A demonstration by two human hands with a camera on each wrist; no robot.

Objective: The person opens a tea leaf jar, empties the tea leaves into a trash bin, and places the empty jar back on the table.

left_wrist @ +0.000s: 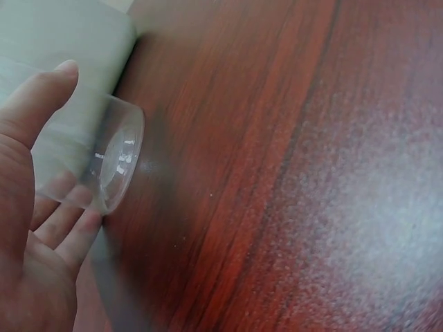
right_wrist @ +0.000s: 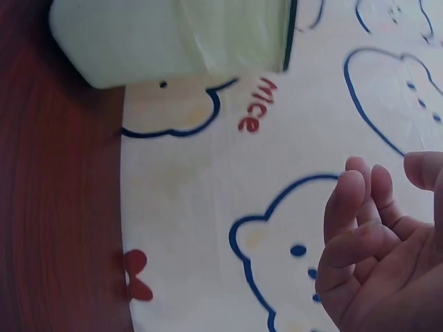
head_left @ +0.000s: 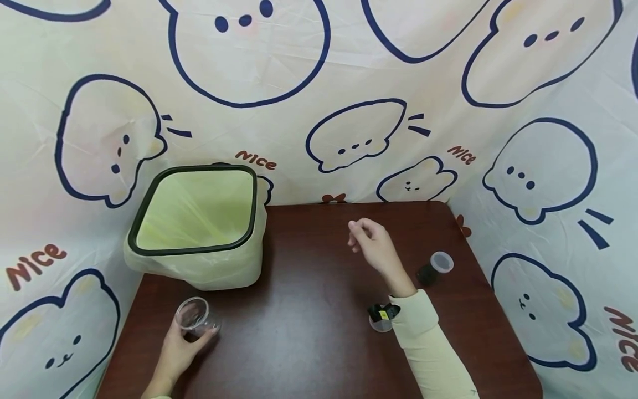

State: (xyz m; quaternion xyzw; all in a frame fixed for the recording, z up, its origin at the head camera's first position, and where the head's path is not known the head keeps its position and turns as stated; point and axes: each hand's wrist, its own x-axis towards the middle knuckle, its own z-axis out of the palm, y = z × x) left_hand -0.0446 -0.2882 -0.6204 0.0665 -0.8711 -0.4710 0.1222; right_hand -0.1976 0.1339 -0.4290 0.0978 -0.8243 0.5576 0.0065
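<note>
My left hand (head_left: 179, 349) holds a clear plastic cup (head_left: 193, 315) near the table's left edge, thumb on one side and fingers on the other. In the left wrist view the cup (left_wrist: 121, 155) is see-through, and some fingers show through its wall. Over the back right of the table, my right hand (head_left: 374, 244) is raised with loosely curled fingers and nothing in them. The right wrist view shows the same hand (right_wrist: 381, 242) in front of the patterned cloth. Nearest to its forearm is a small cup with dark contents and a pale top (head_left: 441, 262).
A pale green bin (head_left: 234, 271) with a dark rim, lined with a thin bag, stands at the back left of the brown table (head_left: 309, 310). Another clear round container (head_left: 381, 326) is partly hidden under the right wrist's camera. Patterned cloth (head_left: 279, 133) surrounds the table's back and sides.
</note>
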